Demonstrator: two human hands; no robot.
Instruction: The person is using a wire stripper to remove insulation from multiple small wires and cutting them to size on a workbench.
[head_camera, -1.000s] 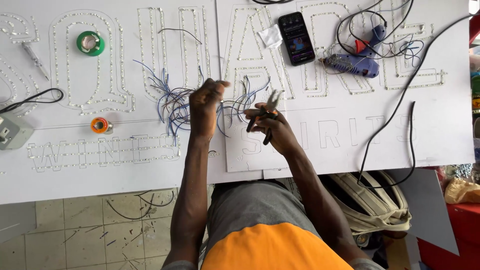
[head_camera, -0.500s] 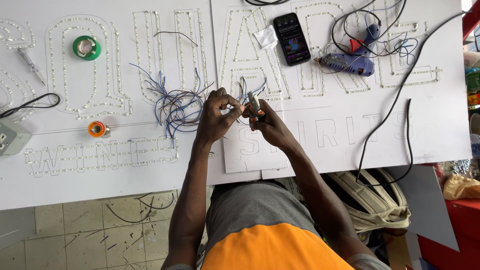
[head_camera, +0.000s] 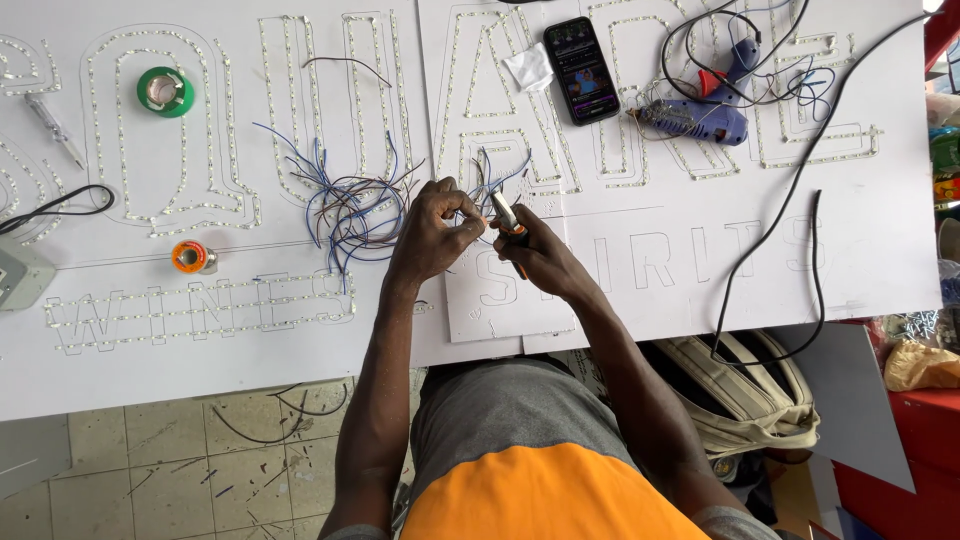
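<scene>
White sign boards (head_camera: 250, 340) cover the desk, letter outlines lined with small LEDs, tiled floor (head_camera: 150, 470) below; far left a grey box (head_camera: 18, 275) with black cable, cut off by the frame; green tape roll (head_camera: 165, 91) and orange spool (head_camera: 192, 257) further in; loose wire bundle (head_camera: 345, 205), blue and dark strands, just left of the hands; left hand (head_camera: 432, 232) pinches a thin wire end (head_camera: 478, 195), fingertips together on it; right hand (head_camera: 540, 255) closed round orange-handled pliers (head_camera: 507, 222), tip meeting that wire between both hands, over the board's middle seam; looks like stripping or trimming a wire end, judged from pose; next move would call for steady pinch and light squeeze so the strand isn't cut through; right of hands a phone (head_camera: 581, 69), white scrap (head_camera: 527, 68), blue glue gun (head_camera: 700, 118) amid tangled cords, long black cable (head_camera: 800, 180); beige bag (head_camera: 745, 395) under desk edge; plier jaws hidden by fingers, cannot tell if shut on wire; items at right edge cropped, unclear.
</scene>
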